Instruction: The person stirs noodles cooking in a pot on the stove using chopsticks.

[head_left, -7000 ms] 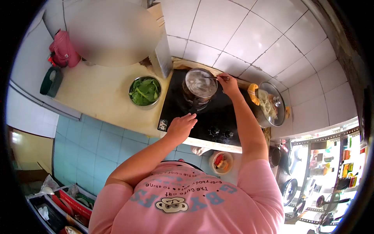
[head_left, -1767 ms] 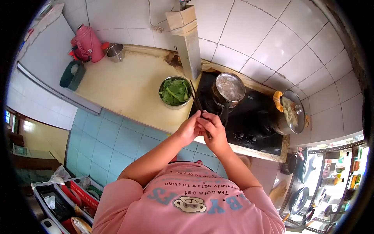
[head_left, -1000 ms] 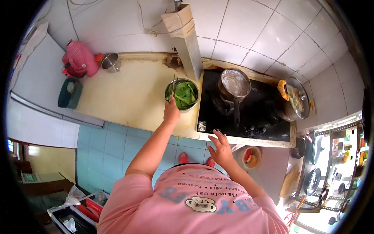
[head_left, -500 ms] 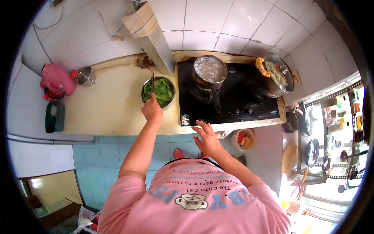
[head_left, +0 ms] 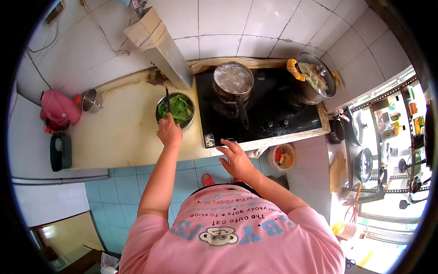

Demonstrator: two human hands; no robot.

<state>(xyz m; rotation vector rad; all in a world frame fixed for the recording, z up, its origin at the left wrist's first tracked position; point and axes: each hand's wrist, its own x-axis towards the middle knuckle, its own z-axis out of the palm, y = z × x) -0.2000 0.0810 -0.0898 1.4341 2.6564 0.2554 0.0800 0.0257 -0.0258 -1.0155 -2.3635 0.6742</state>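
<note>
Head: left hand point(head_left: 169, 132) grips chopsticks point(head_left: 168, 103) over bowl point(head_left: 189, 124) of greens point(head_left: 181, 108); right hand point(head_left: 238, 160) spread, empty.

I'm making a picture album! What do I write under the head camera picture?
Left hand holds chopsticks over a bowl of greens; an open pot sits on the stove.

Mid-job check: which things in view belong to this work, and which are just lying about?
Part of the job:
- chopsticks, in the left hand
- greens and their bowl
- probably the saucepan on the stove

Apparently just lying about:
- pink flask
- metal cup
- green tub
- lidded pot
</note>
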